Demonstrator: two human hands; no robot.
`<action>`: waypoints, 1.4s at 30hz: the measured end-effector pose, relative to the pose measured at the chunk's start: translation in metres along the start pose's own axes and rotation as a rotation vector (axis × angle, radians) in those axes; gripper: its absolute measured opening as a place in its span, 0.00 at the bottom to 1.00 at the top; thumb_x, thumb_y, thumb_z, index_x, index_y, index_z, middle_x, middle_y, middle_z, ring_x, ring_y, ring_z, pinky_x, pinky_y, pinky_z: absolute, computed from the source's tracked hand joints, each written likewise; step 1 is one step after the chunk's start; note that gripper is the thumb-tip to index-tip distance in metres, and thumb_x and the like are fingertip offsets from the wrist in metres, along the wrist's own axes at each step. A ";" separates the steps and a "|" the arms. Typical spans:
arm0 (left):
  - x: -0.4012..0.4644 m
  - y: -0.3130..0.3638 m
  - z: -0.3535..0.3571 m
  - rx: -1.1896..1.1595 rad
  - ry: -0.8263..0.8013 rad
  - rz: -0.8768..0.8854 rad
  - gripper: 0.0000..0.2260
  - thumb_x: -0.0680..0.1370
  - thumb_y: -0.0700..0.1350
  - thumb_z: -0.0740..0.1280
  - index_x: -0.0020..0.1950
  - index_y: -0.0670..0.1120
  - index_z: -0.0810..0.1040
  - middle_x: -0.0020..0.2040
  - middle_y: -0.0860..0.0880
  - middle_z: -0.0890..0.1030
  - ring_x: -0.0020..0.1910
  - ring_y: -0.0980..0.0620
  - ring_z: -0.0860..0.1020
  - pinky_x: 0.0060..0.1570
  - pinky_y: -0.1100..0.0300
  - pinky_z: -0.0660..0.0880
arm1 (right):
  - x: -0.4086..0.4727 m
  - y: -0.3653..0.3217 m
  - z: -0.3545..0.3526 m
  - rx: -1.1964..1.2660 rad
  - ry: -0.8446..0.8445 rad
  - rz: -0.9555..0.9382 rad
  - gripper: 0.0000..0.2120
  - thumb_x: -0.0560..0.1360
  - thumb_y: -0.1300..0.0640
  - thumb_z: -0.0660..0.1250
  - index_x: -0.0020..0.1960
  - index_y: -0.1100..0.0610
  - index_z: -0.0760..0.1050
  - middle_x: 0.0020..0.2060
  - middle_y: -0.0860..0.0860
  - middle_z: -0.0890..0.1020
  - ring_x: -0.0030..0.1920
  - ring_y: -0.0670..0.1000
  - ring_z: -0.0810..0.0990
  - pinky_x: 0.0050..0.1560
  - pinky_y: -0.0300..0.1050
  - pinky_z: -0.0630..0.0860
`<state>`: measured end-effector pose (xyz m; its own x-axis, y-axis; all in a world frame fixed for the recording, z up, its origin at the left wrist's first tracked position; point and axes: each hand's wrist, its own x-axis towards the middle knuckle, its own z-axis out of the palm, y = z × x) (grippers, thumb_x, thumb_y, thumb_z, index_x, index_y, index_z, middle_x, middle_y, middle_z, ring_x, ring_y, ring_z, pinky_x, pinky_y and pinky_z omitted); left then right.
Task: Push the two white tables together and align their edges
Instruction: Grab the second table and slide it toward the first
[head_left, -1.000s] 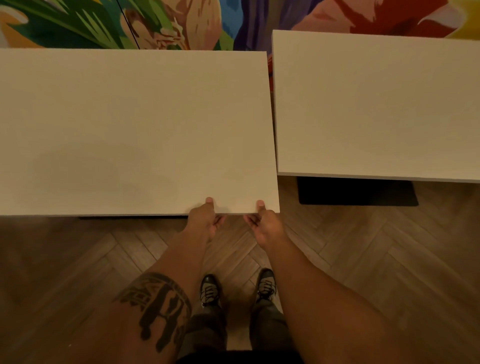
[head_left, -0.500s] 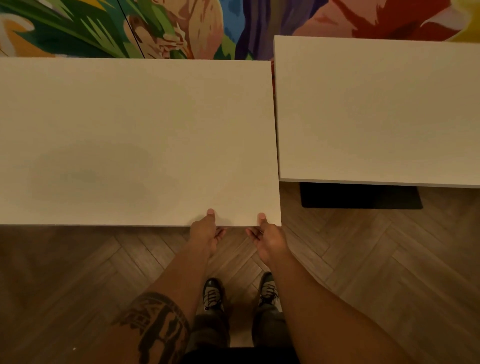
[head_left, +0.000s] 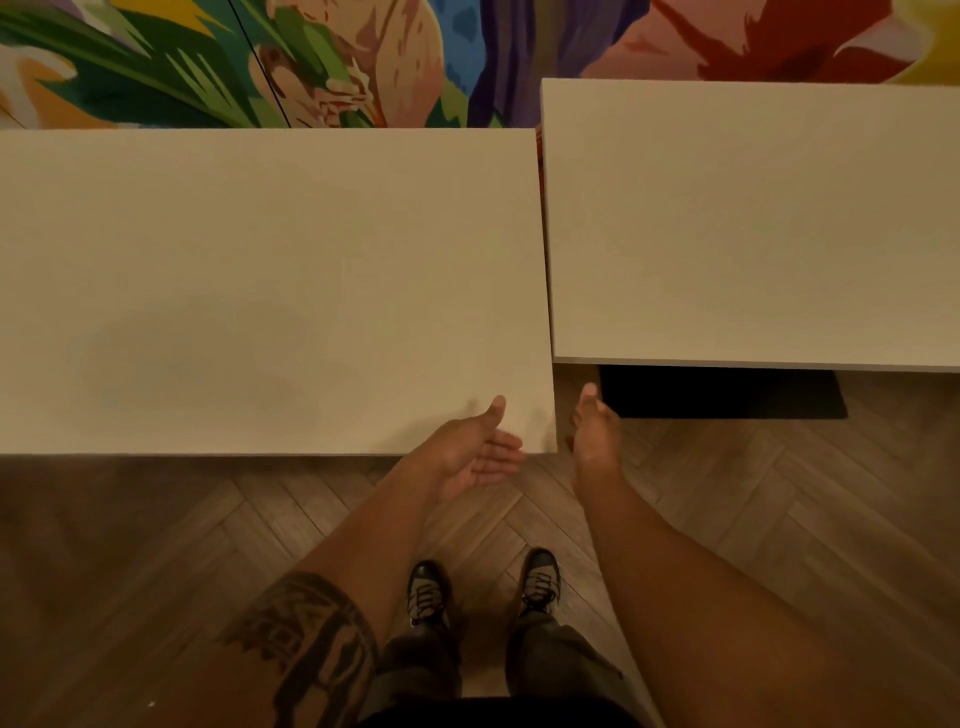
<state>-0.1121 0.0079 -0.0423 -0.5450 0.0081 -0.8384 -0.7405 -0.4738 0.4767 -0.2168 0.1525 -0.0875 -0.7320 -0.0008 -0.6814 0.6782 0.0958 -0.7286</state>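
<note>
The left white table (head_left: 260, 270) fills the left and middle of the view. The right white table (head_left: 753, 223) stands beside it, with only a thin gap between their side edges. Their near edges are out of line: the left table's near edge lies closer to me than the right table's. My left hand (head_left: 475, 449) hovers over the left table's near edge by its right corner, palm turned right, fingers spread, holding nothing. My right hand (head_left: 595, 434) is just past that corner, thumb pointing forward, off both tabletops, most fingers hidden.
A dark table base (head_left: 722, 392) shows under the right table's near edge. A colourful painted wall (head_left: 363, 62) runs right behind both tables. Herringbone wood floor (head_left: 779, 493) lies around my shoes (head_left: 428, 592).
Both hands have let go of the left table's near edge. The left hand opened and turned palm right; the right hand moved right, past the table's corner.
</note>
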 end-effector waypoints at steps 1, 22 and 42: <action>0.003 0.007 0.008 -0.017 -0.003 0.035 0.37 0.76 0.69 0.60 0.66 0.38 0.78 0.60 0.40 0.84 0.58 0.46 0.83 0.61 0.53 0.78 | 0.007 -0.009 -0.003 0.001 -0.001 -0.018 0.24 0.82 0.40 0.62 0.68 0.57 0.73 0.67 0.55 0.78 0.65 0.53 0.77 0.73 0.57 0.69; 0.091 0.073 0.133 -0.506 0.220 0.058 0.25 0.82 0.56 0.60 0.70 0.39 0.72 0.61 0.41 0.78 0.58 0.46 0.76 0.53 0.56 0.76 | 0.078 -0.091 -0.034 0.394 -0.139 0.220 0.09 0.81 0.54 0.70 0.56 0.58 0.77 0.56 0.61 0.83 0.51 0.58 0.84 0.39 0.51 0.84; 0.153 0.070 0.159 -1.144 0.297 0.345 0.18 0.73 0.50 0.76 0.56 0.39 0.81 0.49 0.38 0.87 0.39 0.41 0.87 0.33 0.51 0.83 | 0.118 -0.072 -0.031 0.526 -0.208 0.249 0.17 0.76 0.58 0.76 0.61 0.66 0.81 0.55 0.64 0.87 0.51 0.62 0.88 0.48 0.59 0.86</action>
<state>-0.3097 0.1162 -0.0949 -0.4222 -0.4004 -0.8132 0.2771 -0.9112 0.3048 -0.3536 0.1761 -0.1134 -0.5549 -0.2407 -0.7963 0.8076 -0.3854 -0.4463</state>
